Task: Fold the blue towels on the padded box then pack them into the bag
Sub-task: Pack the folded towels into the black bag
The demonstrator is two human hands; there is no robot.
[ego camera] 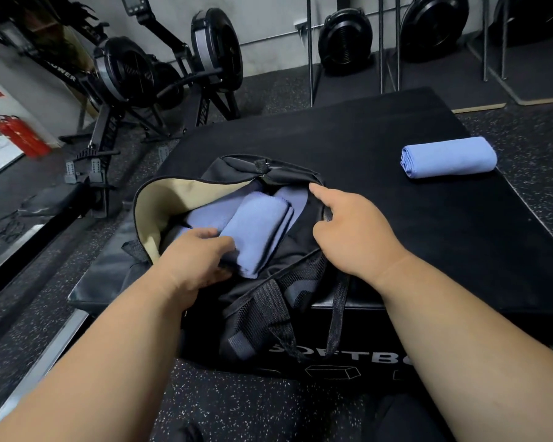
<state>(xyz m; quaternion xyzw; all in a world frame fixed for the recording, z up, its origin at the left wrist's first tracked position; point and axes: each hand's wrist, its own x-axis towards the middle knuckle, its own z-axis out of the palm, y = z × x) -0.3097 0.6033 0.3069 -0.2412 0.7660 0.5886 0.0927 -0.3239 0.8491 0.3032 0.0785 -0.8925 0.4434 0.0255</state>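
Left hand (194, 260) grips folded towel (256, 232) inside bag (270, 173); right hand (353, 232) apparently pinches rim open. Towel should be pushed flat.

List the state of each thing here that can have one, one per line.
bag: unzipped, mouth held wide open, on the padded box.
towel in the left hand: folded, partly inside the bag.
other towels in the bag: packed, lying under it.
towel on the box: folded, not yet packed.
left hand: grips the folded towel.
right hand: fingers curled on the bag's edge, index finger extended.
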